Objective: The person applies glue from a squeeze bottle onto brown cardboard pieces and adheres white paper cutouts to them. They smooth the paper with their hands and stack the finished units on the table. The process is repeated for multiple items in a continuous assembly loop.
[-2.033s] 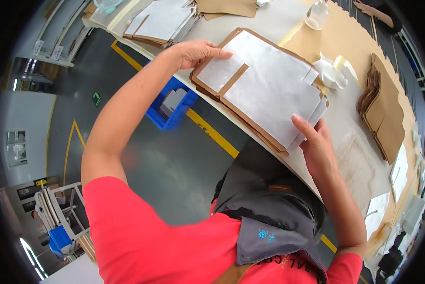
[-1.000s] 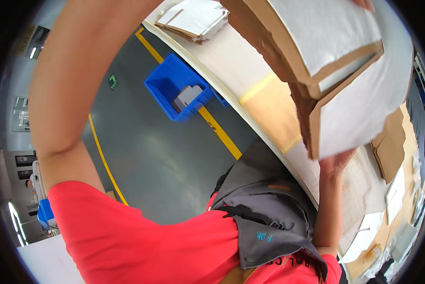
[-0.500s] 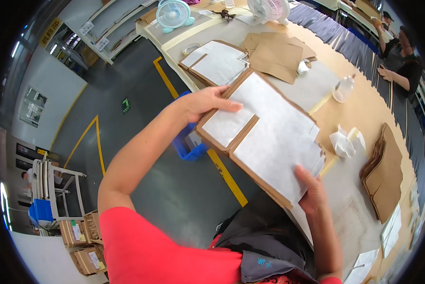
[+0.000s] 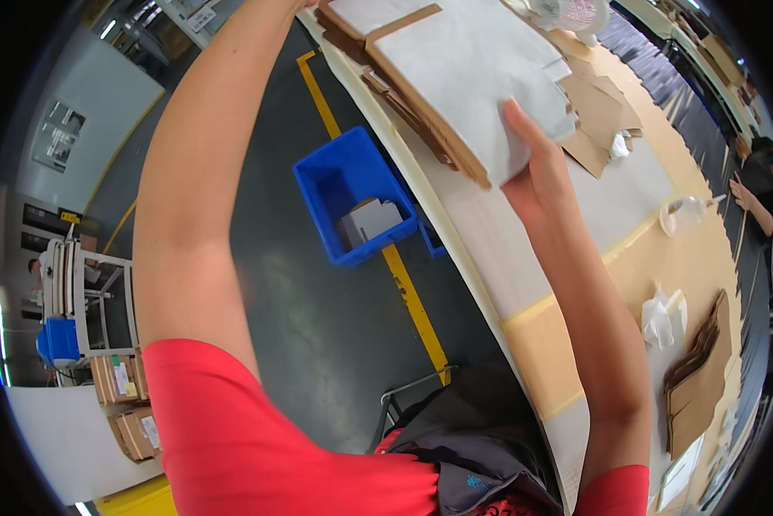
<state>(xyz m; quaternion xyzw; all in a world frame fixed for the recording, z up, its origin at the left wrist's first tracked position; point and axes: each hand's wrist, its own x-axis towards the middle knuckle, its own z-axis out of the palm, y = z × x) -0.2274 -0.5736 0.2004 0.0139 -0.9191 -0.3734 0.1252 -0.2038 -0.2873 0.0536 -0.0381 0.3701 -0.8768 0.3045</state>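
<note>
A stack of brown cardboard blanks with a white top face (image 4: 464, 82) is above the far left part of the table. My right hand (image 4: 541, 168) is closed on its near right corner, with the thumb on the white face and the fingers underneath. At the upper edge of the picture, only a sliver of my left hand (image 4: 307, 3) shows by the stack's far left corner; its fingers are cut off. More brown cardboard edges (image 4: 408, 116) show under the held stack, along the table edge.
On the floor beside the table (image 4: 477, 211) stands a blue bin (image 4: 348, 249) with white-and-brown pieces inside. Brown cardboard sheets (image 4: 597, 116), a clear bottle (image 4: 683, 217), crumpled white plastic (image 4: 659, 320) and another brown stack (image 4: 700, 378) lie on the table. Another person's hand (image 4: 745, 193) is at far right.
Both hands have moved forward with the stack, from over the near table edge to the far left, above where another white-faced stack lay. The blue bin has come into fuller view.
</note>
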